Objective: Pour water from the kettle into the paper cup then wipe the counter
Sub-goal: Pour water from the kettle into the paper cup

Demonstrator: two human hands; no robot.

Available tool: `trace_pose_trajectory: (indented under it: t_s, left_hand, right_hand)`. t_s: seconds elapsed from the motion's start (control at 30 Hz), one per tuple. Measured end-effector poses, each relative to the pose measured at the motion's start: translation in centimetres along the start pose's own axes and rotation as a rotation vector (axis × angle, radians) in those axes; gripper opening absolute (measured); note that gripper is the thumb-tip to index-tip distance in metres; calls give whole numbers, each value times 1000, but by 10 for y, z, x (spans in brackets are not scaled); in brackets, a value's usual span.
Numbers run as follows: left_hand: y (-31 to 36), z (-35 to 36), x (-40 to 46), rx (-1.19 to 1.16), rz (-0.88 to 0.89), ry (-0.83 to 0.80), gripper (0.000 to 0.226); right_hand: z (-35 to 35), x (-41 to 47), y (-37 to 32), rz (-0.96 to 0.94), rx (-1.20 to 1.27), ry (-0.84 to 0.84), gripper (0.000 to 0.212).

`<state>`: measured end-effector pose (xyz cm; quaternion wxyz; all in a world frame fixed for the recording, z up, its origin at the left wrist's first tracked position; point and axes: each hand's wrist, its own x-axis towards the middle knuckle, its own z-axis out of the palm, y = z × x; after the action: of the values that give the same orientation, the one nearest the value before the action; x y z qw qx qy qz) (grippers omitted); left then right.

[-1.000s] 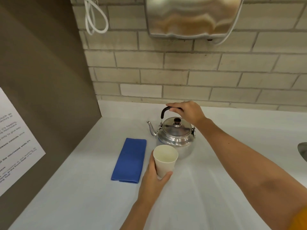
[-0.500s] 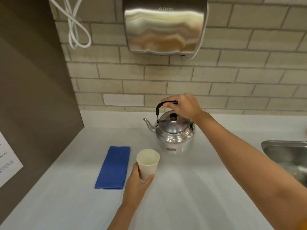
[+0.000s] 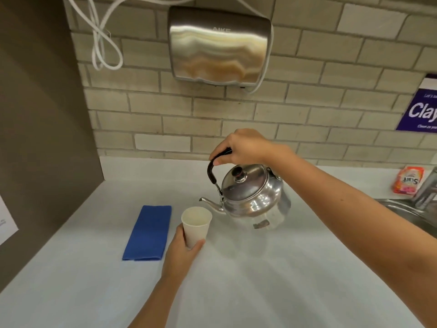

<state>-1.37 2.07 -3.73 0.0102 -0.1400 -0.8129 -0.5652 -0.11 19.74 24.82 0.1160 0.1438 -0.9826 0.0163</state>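
On white counter (image 3: 236,280), approx centre, paper cup (image 3: 196,224) stands upright w/ mouth open to the camera; inside looks plain white, can't tell if any water is in it yet. Left hand (image 3: 182,254) wraps the cup's lower half from the near side, thumb on its left, fingers round the right, a snug hold. Just right of cup, steel kettle (image 3: 250,197) is lifted off the counter and tilted to the left, its shadow on the surface below; spout tip sits just above and right of the cup rim, pointing left at it, so long axis runs right-to-left and slightly down. No stream visible at spout. Lid w/ dark knob is on. Right hand (image 3: 246,146) is closed over the top of the black bail handle, carrying the kettle. Left of cup, apart from it, blue cloth (image 3: 147,232) lies folded flat, long side running away from the viewer. On brick wall behind, steel hand dryer (image 3: 218,47) reads "AIKE"; white cable (image 3: 104,48) loops to its left. At right edge, purple sign (image 3: 421,110) shows "Clay", rest cut off. Orange sachet (image 3: 408,179) by sink (image 3: 402,209) reads "Surf", upside down.
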Motion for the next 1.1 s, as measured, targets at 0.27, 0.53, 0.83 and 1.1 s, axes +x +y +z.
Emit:
trace_pose_trajectory:
  t_s: [0.27, 0.53, 0.83, 1.1]
  left_hand:
    - [2, -1, -3, -38, 5, -15, 68]
    - [4, -2, -3, -58, -12, -22, 69]
    - [5, -2, -3, -42, -18, -19, 68]
    - [5, -2, -3, -28, -30, -24, 69]
  right_hand:
    - [3, 1, -22, -154, -196, -98, 20]
    - [4, 4, -28, -170, -258, -134, 22]
    - [4, 4, -31, -194, -282, -136, 22]
    - [4, 3, -31, -203, -287, -115, 23]
